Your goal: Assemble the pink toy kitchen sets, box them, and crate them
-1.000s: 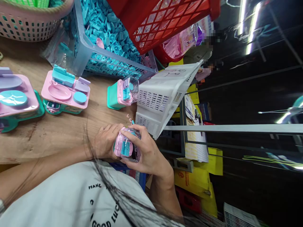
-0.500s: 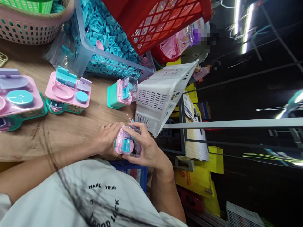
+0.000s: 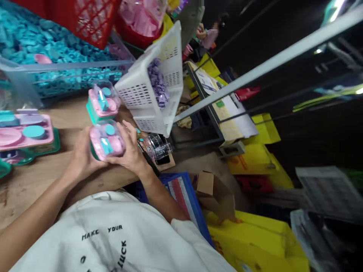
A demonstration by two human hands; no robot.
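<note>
Both hands are wrapped round the sides of a small toy box with a teal base, a pink tray and a clear cover over its top. My left hand holds it from the left; my right hand grips its right side, thumb near the bottom edge. Just beyond stands a second toy box of the same look, close to the held one; whether they touch I cannot tell. At left lies a pink and teal toy kitchen set with purple and blue parts on top.
A clear-walled crate of blue parts stands at the back. Right of it, a white basket containing purple pieces leans at the table edge. Clear plastic covers lie beyond my right hand. Below is a blue crate; a red basket hangs over the back.
The held toy box has moved away from my body, up to the second one, and its top now faces me. My left hand shifted to its left side. The view has swung right.
</note>
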